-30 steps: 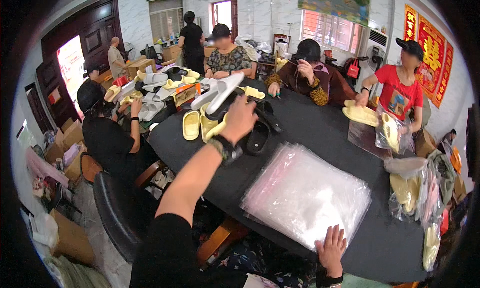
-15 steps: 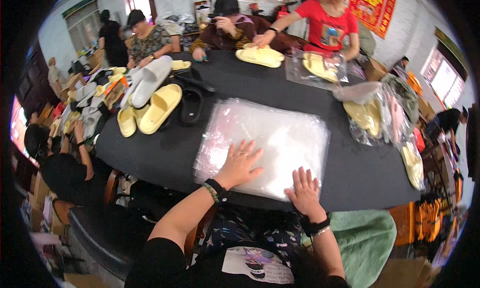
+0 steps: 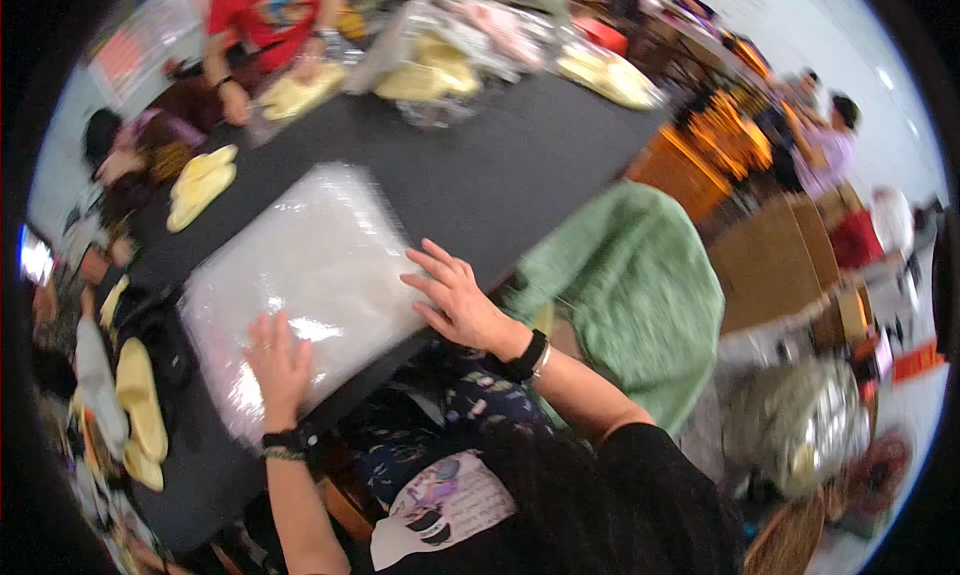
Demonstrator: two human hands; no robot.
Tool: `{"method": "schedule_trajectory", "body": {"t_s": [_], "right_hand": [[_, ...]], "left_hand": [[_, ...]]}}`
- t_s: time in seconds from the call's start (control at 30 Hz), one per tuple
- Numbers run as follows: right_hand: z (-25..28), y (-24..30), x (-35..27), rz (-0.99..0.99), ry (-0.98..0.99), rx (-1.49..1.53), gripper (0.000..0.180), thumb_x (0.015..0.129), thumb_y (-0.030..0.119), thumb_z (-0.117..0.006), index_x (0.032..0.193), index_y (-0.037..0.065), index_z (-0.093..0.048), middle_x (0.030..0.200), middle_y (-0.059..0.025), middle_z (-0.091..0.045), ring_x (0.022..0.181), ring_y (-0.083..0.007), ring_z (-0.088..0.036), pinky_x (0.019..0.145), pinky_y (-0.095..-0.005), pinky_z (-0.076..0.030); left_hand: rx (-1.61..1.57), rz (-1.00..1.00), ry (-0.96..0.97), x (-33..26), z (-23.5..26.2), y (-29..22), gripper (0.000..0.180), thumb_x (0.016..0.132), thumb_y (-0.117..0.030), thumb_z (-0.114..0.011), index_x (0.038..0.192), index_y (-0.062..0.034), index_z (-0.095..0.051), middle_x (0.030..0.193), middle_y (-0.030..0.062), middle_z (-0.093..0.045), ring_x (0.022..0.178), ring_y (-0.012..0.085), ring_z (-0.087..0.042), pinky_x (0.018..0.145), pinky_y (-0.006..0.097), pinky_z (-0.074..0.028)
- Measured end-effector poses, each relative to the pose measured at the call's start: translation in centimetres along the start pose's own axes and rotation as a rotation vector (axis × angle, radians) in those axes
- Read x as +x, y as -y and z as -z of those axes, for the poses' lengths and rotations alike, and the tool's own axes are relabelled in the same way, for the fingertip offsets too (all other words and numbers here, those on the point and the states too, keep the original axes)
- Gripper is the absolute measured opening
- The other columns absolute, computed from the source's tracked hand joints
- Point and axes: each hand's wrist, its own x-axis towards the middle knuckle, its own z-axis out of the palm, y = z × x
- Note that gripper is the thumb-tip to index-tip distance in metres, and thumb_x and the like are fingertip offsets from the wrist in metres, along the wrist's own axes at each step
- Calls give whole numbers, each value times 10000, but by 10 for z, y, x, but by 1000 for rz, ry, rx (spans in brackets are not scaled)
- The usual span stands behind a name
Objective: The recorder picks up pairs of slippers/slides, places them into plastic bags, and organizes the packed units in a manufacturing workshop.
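A stack of clear plastic bags [image 3: 320,235] lies flat on the dark table in front of me, glare shining off it. My left hand [image 3: 278,365] rests on the near left part of the stack, fingers stretched out and holding nothing. At the right edge of the stack is my right hand [image 3: 460,300], its fingers spread and no object in them. Whether its fingertips touch the bags or hover just over them, I cannot tell. Some blur softens the picture.
Yellow slippers [image 3: 142,400] and grey ones [image 3: 100,380] lie at the table's left end. Across from me, a person in a red shirt [image 3: 262,20] handles a bagged yellow slipper [image 3: 300,90]. Bagged slippers [image 3: 430,65] sit at the far side. A green cloth [image 3: 640,295] hangs at my right.
The view has swung to the right, so the table appears tilted. My right hand has moved from the near right corner of the stack up along its right edge; my left hand stays on the bags.
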Motion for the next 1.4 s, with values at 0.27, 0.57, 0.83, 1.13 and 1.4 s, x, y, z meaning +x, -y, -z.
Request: {"method": "schedule_trajectory", "body": {"t_s": [0.27,0.57,0.83,1.13,1.4], "right_hand": [[18,-133,-238,-823,-521,-212,257,849,56,-596,1104,36,-619,1218,-192,-592,1136,-377,-553,978,-436,-441],[-87,-209,-505,-1755,-164,51,335,838,267,-620,972,-29,-702,778,-170,-689,664,-279,-661,641,-392,-511],[-68,-202,-452,-1990,-1336,1107,552,859,270,-666,1331,53,-480,1059,-141,-580,810,-285,-591,668,-407,-511],[101,-269,-482,-992,-1908,1177,318,919,218,-539,1181,39,-556,1193,-114,-615,1088,-289,-576,980,-449,-443],[318,-255,-413,-387,-1787,876,250,913,144,-505,1075,19,-650,1076,-96,-687,1002,-258,-630,955,-410,-463]], "left_hand": [[131,-37,32,4,-13,6,605,966,-370,-490,1513,-180,-316,1589,124,-228,1461,373,-184,1132,622,-132],[66,-88,32,3,-18,9,582,991,-347,-445,1525,-175,-292,1593,122,-224,1468,355,-176,1137,596,-105],[180,-149,26,-3,2,31,568,1008,-327,-412,1517,-98,-301,1578,170,-239,1454,364,-201,1160,484,-136],[176,-144,62,6,-9,17,560,1019,-340,-379,1518,-98,-295,1571,176,-251,1452,361,-203,1154,489,-145],[180,-201,51,8,-15,42,553,1025,-333,-370,1512,-81,-299,1563,198,-257,1437,391,-221,1148,492,-163]]}}
